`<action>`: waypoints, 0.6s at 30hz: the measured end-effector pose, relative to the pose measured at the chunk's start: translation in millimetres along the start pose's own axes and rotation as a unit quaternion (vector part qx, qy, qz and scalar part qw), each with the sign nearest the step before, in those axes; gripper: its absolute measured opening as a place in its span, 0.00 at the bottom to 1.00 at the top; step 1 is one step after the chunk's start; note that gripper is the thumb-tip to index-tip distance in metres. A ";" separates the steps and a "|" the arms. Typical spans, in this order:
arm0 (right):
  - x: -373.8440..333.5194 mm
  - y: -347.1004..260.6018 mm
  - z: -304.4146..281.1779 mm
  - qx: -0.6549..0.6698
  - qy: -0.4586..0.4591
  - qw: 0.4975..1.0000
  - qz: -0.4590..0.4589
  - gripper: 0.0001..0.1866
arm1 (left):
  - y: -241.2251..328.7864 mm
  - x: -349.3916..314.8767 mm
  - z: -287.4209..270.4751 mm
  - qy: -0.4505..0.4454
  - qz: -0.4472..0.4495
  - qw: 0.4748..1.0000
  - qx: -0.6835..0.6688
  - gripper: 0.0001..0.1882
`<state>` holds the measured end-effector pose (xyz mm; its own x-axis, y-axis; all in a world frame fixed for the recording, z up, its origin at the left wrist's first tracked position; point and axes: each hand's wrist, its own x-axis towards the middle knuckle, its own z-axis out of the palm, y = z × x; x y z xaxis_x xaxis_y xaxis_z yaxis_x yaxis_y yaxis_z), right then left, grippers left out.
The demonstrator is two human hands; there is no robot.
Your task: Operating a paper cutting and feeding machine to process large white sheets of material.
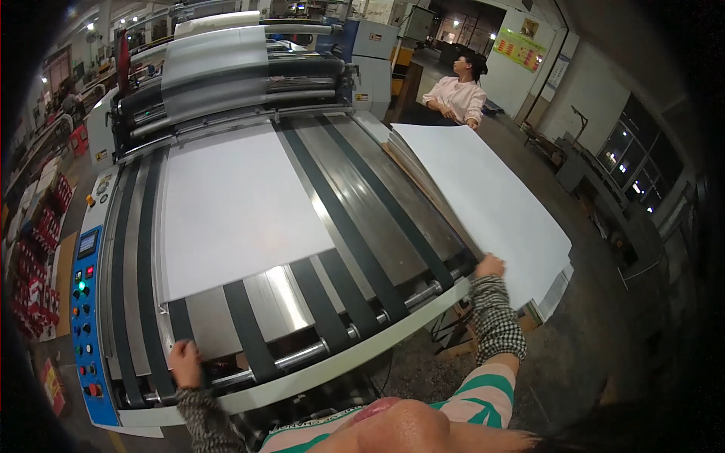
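Note:
My left hand is over the front left of the machine's feed table, beside a dark belt. Its fingers are loosely curled and a little apart, with nothing visible in them. At the near left edge of a stack of large white paper, my right hand is closed on the top sheet; its fingertips are partly hidden. Another large white sheet lies flat on the feed table, across the dark belts, its far edge close to the rollers.
A blue control panel with buttons and a small screen runs along the table's left side. Rollers carrying pale film stand at the far end. A person in a pink shirt stands beyond the stack. Red-and-white bundles are at far left.

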<state>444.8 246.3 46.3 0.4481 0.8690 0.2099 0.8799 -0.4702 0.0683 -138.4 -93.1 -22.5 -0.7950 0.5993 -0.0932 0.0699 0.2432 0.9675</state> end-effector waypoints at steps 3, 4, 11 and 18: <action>-51.0 -64.9 41.7 0.081 -0.072 0.984 -0.139 0.11 | 18.4 -11.1 94.2 -0.162 0.008 0.986 -0.031 0.13; -80.7 -92.8 58.5 0.132 -0.063 0.959 -0.242 0.11 | 5.7 -17.0 118.4 -0.194 0.111 0.974 0.044 0.14; -308.3 -222.0 30.9 0.539 -0.089 0.742 -0.389 0.11 | 21.7 -86.7 148.8 -0.332 0.154 0.893 0.261 0.16; -280.1 -199.4 54.9 0.531 -0.059 0.752 -0.387 0.09 | -26.2 -83.8 8.6 -0.218 -0.106 0.968 -0.069 0.15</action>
<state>152.4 105.1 -79.7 -0.3072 0.8563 0.4152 0.4869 0.5163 -0.7045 -68.3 -143.1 -42.0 -0.4512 0.8194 -0.3535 -0.1711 0.3094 0.9354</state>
